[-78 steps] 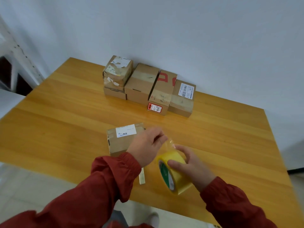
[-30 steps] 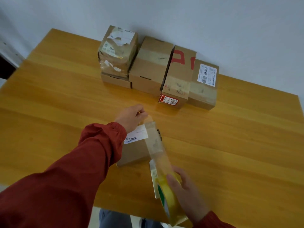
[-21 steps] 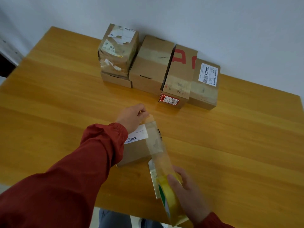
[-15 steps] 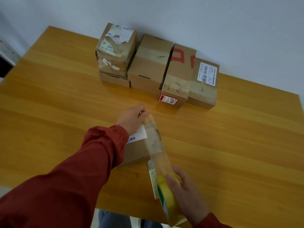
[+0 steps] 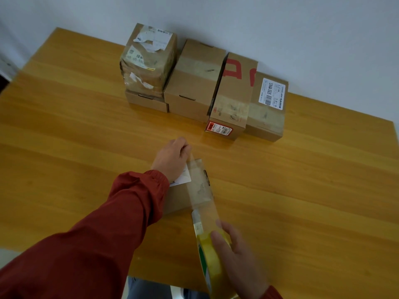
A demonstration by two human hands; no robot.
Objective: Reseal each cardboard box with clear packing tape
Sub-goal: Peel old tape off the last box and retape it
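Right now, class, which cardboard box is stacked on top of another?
The torn-label box at the back row's left end: it rests on a flat box, while the rest sit directly on the table.

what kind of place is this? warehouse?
Likely a plain room used for packing, not a warehouse: one wooden table against a bare wall, labelled cardboard boxes in a row, a tape roll.

place: packing room | cues: wooden table (image 5: 86, 147), labelled parcels (image 5: 194, 83), bare wall (image 5: 280, 29)
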